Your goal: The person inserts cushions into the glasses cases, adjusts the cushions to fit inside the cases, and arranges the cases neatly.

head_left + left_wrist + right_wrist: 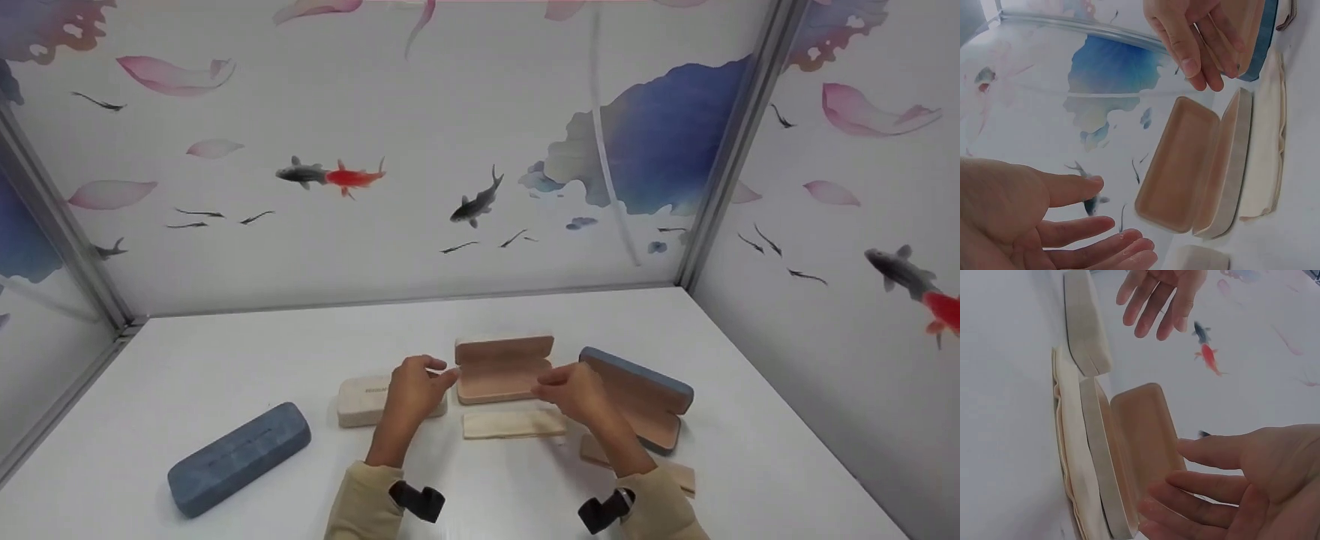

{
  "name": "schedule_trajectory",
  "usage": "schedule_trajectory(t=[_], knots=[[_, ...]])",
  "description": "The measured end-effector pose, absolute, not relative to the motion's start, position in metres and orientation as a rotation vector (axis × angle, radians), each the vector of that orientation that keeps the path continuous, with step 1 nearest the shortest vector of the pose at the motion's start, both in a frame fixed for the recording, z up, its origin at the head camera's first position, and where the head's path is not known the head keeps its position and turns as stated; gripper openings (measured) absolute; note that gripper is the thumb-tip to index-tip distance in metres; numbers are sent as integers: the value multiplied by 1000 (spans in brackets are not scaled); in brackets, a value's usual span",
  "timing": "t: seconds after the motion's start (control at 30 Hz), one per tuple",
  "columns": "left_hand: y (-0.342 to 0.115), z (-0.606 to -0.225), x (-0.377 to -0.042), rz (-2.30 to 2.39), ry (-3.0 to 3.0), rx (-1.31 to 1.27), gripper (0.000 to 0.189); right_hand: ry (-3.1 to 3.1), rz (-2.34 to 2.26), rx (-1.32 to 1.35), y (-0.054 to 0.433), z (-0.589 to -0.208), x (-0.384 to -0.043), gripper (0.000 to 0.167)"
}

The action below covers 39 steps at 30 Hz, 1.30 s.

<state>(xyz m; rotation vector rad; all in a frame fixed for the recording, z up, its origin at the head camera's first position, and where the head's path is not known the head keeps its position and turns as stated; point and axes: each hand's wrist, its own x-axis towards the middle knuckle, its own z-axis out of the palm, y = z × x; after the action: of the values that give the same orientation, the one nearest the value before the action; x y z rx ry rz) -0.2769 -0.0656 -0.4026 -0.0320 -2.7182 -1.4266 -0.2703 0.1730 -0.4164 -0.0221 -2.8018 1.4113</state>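
Note:
An open cream glasses case (504,367) with a tan lining stands between the two hands, its lid raised at the back. My left hand (417,386) hovers by the case's left end, above a closed cream glasses case (364,401); its fingers are loosely extended and hold nothing in the left wrist view. By the right end is my right hand (576,391), its fingers (1207,484) spread and relaxed, also holding nothing. A folded cream cloth (514,424) lies in front of the open case. Whether either hand touches the case I cannot tell.
A closed blue glasses case (240,459) lies at the left of the white table (247,360). To the right, an open blue glasses case (637,397) sits partly behind the right arm. Another folded cloth (679,477) lies under that forearm. Patterned walls enclose the table.

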Motion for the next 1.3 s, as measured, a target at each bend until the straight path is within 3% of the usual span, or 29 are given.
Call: schedule_trajectory(t=[0.53, 0.97, 1.17, 1.3], knots=[[-50, -424, -281, -1395, -2794, 106, 30, -2914, 1232, -159, 179, -432, -270, 25], [-46, -439, -273, -1185, -2839, -1, 15, -2860, 1243, -112, 174, -444, -266, 22], [-48, -443, -272, -1313, -2884, -48, 37, -2872, 1239, -118, 173, -447, -268, 30], [-49, -449, -271, -1347, -2891, -102, 33, -2891, 1207, -90, 174, -450, -268, 32]])
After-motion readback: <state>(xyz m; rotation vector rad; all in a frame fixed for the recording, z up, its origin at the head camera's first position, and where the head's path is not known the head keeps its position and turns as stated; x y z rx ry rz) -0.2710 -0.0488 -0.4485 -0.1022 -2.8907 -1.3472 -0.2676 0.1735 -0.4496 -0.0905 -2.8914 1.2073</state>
